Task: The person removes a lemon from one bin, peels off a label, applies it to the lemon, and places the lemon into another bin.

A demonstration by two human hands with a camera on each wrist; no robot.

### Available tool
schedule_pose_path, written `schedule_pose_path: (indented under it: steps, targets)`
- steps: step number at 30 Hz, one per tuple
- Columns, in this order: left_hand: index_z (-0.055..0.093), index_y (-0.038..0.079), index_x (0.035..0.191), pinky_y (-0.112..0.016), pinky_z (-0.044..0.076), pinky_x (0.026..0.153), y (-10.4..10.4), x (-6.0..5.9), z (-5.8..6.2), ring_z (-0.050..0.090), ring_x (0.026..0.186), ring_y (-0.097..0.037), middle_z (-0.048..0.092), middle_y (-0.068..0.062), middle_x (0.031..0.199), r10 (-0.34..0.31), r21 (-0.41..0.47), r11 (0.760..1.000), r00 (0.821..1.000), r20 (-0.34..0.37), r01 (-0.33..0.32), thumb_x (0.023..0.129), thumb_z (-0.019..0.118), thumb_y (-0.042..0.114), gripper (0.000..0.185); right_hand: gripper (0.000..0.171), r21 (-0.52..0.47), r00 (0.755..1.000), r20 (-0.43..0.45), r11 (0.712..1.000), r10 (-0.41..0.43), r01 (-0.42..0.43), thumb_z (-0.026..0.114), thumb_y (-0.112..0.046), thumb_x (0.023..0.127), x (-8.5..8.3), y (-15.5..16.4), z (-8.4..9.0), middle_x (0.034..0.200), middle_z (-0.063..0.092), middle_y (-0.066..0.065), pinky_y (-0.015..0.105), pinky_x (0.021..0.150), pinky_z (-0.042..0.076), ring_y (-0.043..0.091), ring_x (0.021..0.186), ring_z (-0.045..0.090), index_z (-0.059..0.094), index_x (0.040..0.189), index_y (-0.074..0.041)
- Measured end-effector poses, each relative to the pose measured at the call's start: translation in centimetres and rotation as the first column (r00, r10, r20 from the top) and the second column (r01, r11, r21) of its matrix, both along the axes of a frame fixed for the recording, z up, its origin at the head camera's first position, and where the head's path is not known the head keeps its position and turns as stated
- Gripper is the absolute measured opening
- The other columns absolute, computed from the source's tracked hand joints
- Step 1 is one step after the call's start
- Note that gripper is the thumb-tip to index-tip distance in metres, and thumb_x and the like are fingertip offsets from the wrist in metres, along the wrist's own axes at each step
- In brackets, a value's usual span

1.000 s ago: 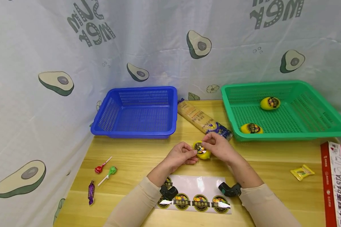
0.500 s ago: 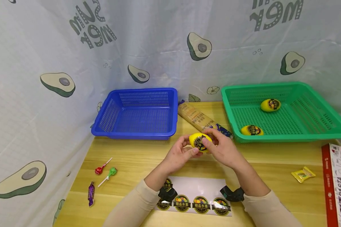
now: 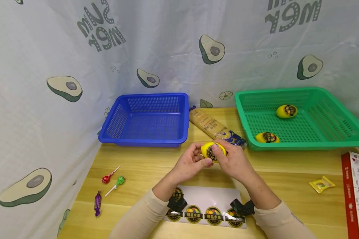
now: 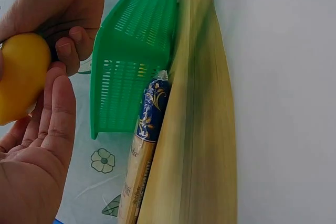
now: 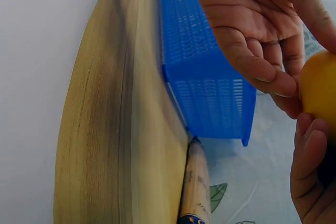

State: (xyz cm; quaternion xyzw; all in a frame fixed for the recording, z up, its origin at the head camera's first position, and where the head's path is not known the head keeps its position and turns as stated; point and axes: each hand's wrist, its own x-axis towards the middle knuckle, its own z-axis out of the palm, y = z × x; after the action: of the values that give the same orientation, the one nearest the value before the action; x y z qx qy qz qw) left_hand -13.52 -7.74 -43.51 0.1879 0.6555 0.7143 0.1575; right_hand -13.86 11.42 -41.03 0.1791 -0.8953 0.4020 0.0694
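Lemon's up off the table, sticker going on!

I've lifted the yellow lemon (image 3: 213,151) clear of the wooden table (image 3: 287,172) since a second ago; my left hand (image 3: 189,163) cups it, fingers curled round, while my right hand (image 3: 234,160) grips it and thumbs the dark label flat — nearly stuck, I reckon. The sticker sheet (image 3: 207,205) lies under my wrists, blue basket (image 3: 146,119) and green basket (image 3: 299,116) behind, avocado-print curtain (image 3: 173,49) all round.
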Motion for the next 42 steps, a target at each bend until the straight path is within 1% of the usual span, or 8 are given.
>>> schedule_pose_path:
  steps: [6,15,17,20,22,31,40,42]
  targets:
    - [0.043,-0.002,0.136,-0.021,0.058,0.081,-0.1,0.1,0.0,0.065,0.088,-0.007,0.063,-0.026,0.118,0.038,-0.084,0.996,0.999,-0.029,-0.041,0.096,0.069,0.005,0.048,0.033,-0.017,0.999,-0.031,1.0,0.015,-0.016,0.04,-0.027,0.111,0.0,0.0,-0.2,0.066,0.057,0.001,0.026,0.052,0.042,0.011,0.057,0.047,0.069,0.113,-0.01]
    - [0.041,0.011,0.144,-0.022,0.056,0.08,-0.5,-0.1,0.2,0.065,0.09,-0.008,0.053,-0.015,0.14,0.061,-0.189,0.978,0.986,-0.157,-0.09,0.091,0.077,0.01,0.065,0.047,-0.082,0.994,0.104,0.997,0.023,-0.014,0.031,-0.031,0.113,0.0,0.1,0.1,0.064,0.059,0.005,0.028,0.046,0.048,0.011,0.048,0.053,0.069,0.121,-0.006]
    - [0.04,0.015,0.15,-0.023,0.058,0.081,-0.6,-0.1,0.4,0.065,0.094,-0.01,0.048,-0.013,0.147,0.047,-0.196,0.975,0.963,-0.266,-0.101,0.09,0.077,0.009,0.07,0.05,-0.073,0.991,0.135,0.997,0.011,-0.001,0.03,-0.034,0.113,-0.1,0.0,0.3,0.065,0.06,0.004,0.029,0.046,0.048,0.012,0.048,0.054,0.07,0.12,-0.006]
    - [0.048,0.014,0.149,-0.026,0.06,0.083,-0.6,-0.2,0.4,0.062,0.11,-0.015,0.047,-0.011,0.151,0.012,-0.2,0.974,0.902,-0.433,-0.109,0.092,0.075,0.007,0.064,0.054,-0.056,0.986,0.165,0.998,-0.012,0.021,0.029,-0.038,0.113,-0.1,-0.2,0.5,0.062,0.061,0.005,0.029,0.048,0.048,0.014,0.049,0.055,0.071,0.113,-0.004]
    - [0.056,0.011,0.142,-0.026,0.06,0.083,-0.6,-0.1,0.4,0.059,0.117,-0.017,0.048,-0.011,0.149,0.012,-0.201,0.972,0.876,-0.482,-0.124,0.093,0.074,0.007,0.053,0.055,-0.065,0.983,0.184,0.997,-0.024,0.037,0.029,-0.039,0.113,-0.2,-0.3,0.5,0.061,0.061,0.006,0.029,0.048,0.048,0.015,0.05,0.055,0.07,0.109,-0.003]
    - [0.061,0.01,0.132,-0.025,0.06,0.081,-0.1,0.2,0.2,0.06,0.108,-0.011,0.053,-0.012,0.14,0.109,-0.175,0.964,0.898,-0.427,-0.2,0.093,0.075,0.011,0.042,0.043,0.016,0.978,0.208,1.0,-0.019,0.016,0.049,-0.048,0.106,-0.2,-0.5,0.0,0.081,0.065,0.007,0.029,0.057,0.047,0.016,0.065,0.056,0.063,0.129,-0.014]
    - [0.054,0.009,0.135,-0.021,0.059,0.076,-0.2,0.5,-0.1,0.062,0.09,-0.003,0.05,-0.017,0.133,0.071,-0.133,0.984,0.939,-0.336,-0.122,0.095,0.071,0.007,0.043,0.038,0.083,0.994,0.104,0.997,-0.016,0.007,0.051,-0.042,0.106,-0.2,-0.6,-0.8,0.082,0.065,0.005,0.028,0.058,0.045,0.015,0.066,0.053,0.066,0.123,-0.012]
    - [0.053,0.005,0.135,-0.023,0.06,0.074,-0.2,0.4,-0.1,0.068,0.085,-0.013,0.048,-0.02,0.133,0.066,-0.08,0.992,0.951,-0.302,-0.094,0.096,0.068,0.004,0.042,0.038,0.093,0.999,0.052,0.996,-0.006,0.001,0.047,-0.039,0.108,-0.2,-0.6,-0.8,0.075,0.063,0.002,0.028,0.058,0.044,0.013,0.062,0.051,0.066,0.123,-0.01]
